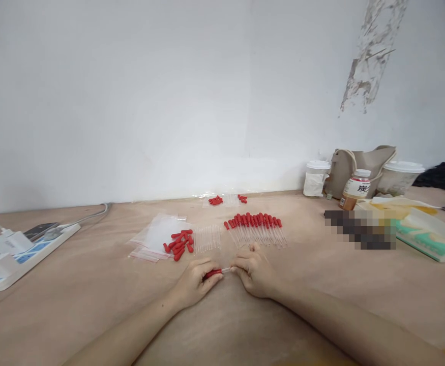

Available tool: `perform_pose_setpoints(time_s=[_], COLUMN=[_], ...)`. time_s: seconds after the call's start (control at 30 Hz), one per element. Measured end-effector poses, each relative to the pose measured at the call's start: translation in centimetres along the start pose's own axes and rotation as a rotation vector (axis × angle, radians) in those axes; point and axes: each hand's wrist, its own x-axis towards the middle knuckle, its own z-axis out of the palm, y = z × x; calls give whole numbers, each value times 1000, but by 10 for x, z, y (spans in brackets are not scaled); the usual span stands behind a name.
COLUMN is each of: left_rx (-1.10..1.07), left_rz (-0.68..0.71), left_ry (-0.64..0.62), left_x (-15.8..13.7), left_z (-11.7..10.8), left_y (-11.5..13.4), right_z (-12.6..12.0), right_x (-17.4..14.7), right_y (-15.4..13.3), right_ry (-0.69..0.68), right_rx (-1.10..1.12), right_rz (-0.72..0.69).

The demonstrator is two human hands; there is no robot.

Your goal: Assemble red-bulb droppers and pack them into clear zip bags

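Head view: low over the middle of the tabletop [130, 325], the left hand [200, 280] has its grip clamped on a red bulb [213, 273], while the right hand [255, 272] has its grip pinched on the clear tube [226, 270] coming out of the bulb's right end, so both things lie in line between the two hands. How deep the tube sits inside the rubber cannot be told. Seating the bulb looks like the step in hand; for that, pinching the tube close to the bulb's mouth should spare the thin, probably brittle stem, and pushing straight along its length, perhaps with a slight twist, would be safer than levering sideways. Holding the bulb near its mouth, without squashing it, should keep the opening round. Loose red bulbs [178, 245] lie beyond the left hand, partly by the plastic bags [157, 231], with bare tubes [207, 239] just beside them; bulb-topped tubes [256, 226] fan out beyond the right hand, best left unbrushed by the knuckles.
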Motion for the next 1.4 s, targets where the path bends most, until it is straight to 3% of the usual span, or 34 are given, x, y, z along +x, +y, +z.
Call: perform_pose_setpoints(time_s=[0.17, 0.37, 0.43, 0.5, 0.6, 0.7, 0.9, 1.07, 1.4], left_rx=[1, -42, -16, 10, 27, 22, 4, -9, -14], left_rz=[19, -30, -106, -158, -153, -149, -169, -167, -143], left_ry=[43, 162, 231, 243, 132, 64, 54, 38, 39], left_x=[2, 1, 0, 0, 1, 2, 1, 1, 2], left_z=[-3, 0, 1, 1, -1, -1, -2, -4, -3], left_y=[-8, -17, -20, -21, -20, -18, -17, -17, -17], right_z=[-10, -23, -24, -24, -22, -17, 2, 13, 9], right_x=[7, 7, 7, 9, 20, 39, 70, 68, 58], right_y=[-7, -7, -3, 4, 16, 28, 36, 38, 28], right_ry=[-33, -105, -99, -64, -14, 37, -4, -46, -23], right_rx=[-35, -201, -176, -109, -40, -99, -190, -205, -277], right_rz=[61, -23, 89, 311, 643, 760, 859, 891, 718])
